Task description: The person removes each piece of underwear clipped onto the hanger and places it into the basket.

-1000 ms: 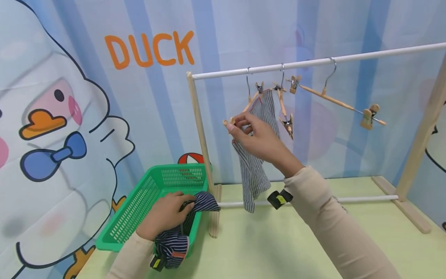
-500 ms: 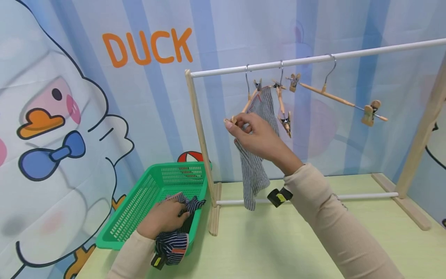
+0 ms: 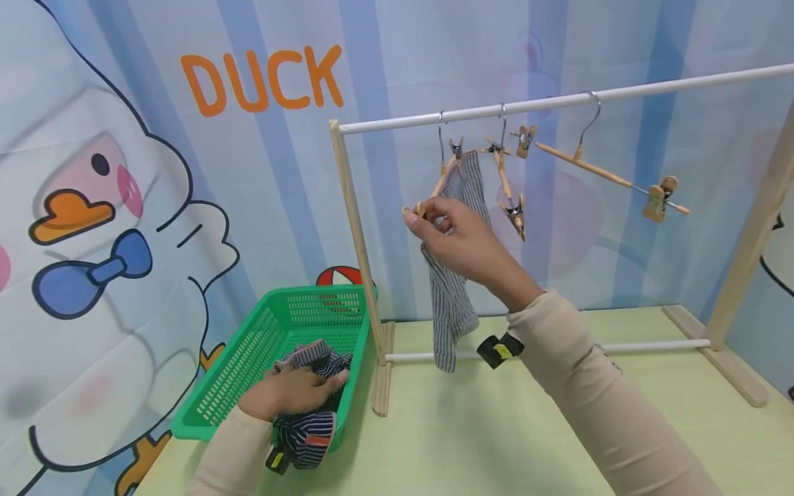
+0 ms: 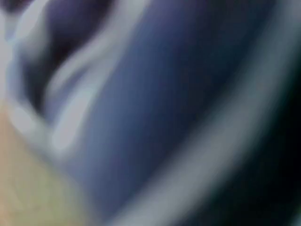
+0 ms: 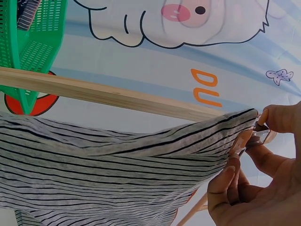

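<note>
With thumb and fingers, my right hand (image 3: 462,241) pinches the wooden clip (image 5: 254,136) at the near end of the leftmost hanger (image 3: 440,184). A grey-and-white striped garment (image 3: 455,320) hangs from that hanger, its top corner right at the clip in the right wrist view. My left hand (image 3: 290,394) rests, fingers extended, on dark blue striped clothes (image 3: 335,364) in the green basket (image 3: 201,432). One striped piece with an orange patch (image 3: 313,441) drapes over the basket's near rim. The left wrist view holds only blurred striped cloth (image 4: 155,103).
Two more clip hangers hang on the white rail (image 3: 546,103), the middle one (image 3: 504,178) close behind the garment and the other (image 3: 595,172) farther right. The rack's wooden post (image 3: 355,227) stands beside the basket on the pale table (image 3: 496,427). Behind is a duck-print curtain (image 3: 267,193).
My left hand has drawn the dark striped cloth back from the basket's right rim, and its fingers have spread out over it. The right hand keeps its pinch on the clip, shifting slightly.
</note>
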Demonstrator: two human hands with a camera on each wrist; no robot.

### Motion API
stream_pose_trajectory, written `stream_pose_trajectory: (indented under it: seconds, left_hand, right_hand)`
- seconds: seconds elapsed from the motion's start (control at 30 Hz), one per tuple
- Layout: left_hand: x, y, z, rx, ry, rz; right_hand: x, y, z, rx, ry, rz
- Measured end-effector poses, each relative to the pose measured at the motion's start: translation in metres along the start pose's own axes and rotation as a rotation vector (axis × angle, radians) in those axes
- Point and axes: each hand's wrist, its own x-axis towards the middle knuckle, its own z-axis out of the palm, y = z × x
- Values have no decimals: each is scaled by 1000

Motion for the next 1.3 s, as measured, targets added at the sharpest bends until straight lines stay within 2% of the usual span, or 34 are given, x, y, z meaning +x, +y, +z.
stream_pose_trajectory:
  seconds: [0.17, 0.33, 0.4, 0.53, 0.57, 0.67, 0.73, 0.8, 1.07, 1.17, 1.3]
  left_hand:
    - [-12, -3, -10, 2, -118, 20]
    - [-19, -7, -21, -31, -160, -19]
    - [-21, -8, -25, -17, -183, -18]
    - [-25, -10, -30, 34, -211, 63]
    - [-26, -10, -32, 23, -216, 88]
    - [-29, -11, -35, -91, -220, 115]
    - [-29, -11, -37, -156, -203, 126]
    - [-30, -11, -38, -179, -163, 140]
    - [-24, -14, -33, -48, 102, 267]
    - [-21, -14, -28, -52, 152, 254]
    - [-16, -12, -22, -98, 213, 208]
  right_hand:
    - [0, 0, -1, -6, -11, 9]
    - [0, -1, 0, -12, -10, 16]
    - [1, -1, 0, -7, -8, 15]
    - [0, -1, 0, 2, -8, 14]
    - [0, -1, 0, 1, -10, 14]
    - [-1, -1, -1, -12, -16, 11]
    - [-1, -1, -1, -19, -13, 14]
    - [-1, -1, -1, -20, -8, 21]
    - [-2, 0, -1, -9, 4, 21]
    - [-2, -1, 0, -14, 9, 24]
    - [-1, -2, 0, -13, 15, 20]
